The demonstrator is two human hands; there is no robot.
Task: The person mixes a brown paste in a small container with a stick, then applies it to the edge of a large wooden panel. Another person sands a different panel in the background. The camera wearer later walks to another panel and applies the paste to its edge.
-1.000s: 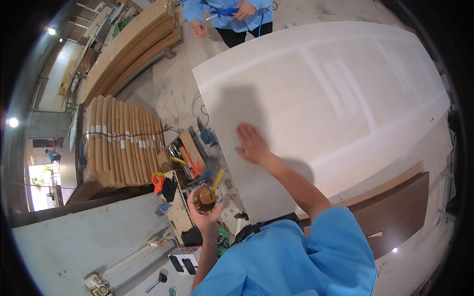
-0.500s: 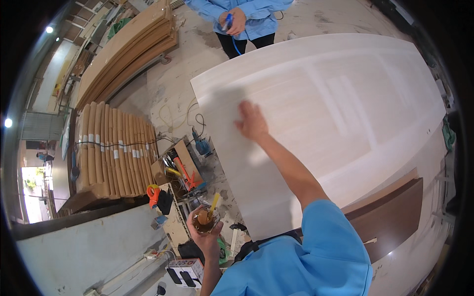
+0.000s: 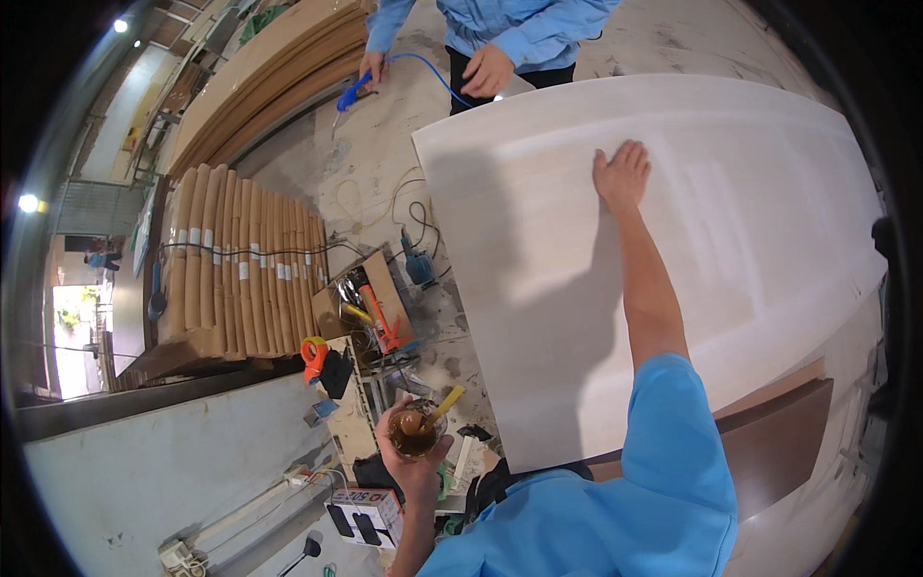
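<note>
A large pale board [image 3: 538, 288] with whitish streaks lies in front of me. My right hand [image 3: 623, 175] rests palm down on its far part, fingers stretched out and holding nothing. Low at the left of the board, my left hand [image 3: 411, 471] is wrapped around a clear cup [image 3: 413, 430] with brown drink in it. A yellow straw [image 3: 446, 403] leans out over the cup's rim.
Across the board, a co-worker's hand [image 3: 372, 69] holds a blue air blow gun [image 3: 354, 92] on a hose. Wrapped panels [image 3: 240, 264] stand at left. A blue power tool [image 3: 417, 265], an open toolbox [image 3: 389, 288] and orange tape dispenser [image 3: 314, 358] lie nearer. Brown panels [image 3: 769, 442] sit at right.
My right hand has swept right and farther away across the board. The cup stays in my left hand. The co-worker's blow-gun hand has moved out to the left, apart from the other hand.
</note>
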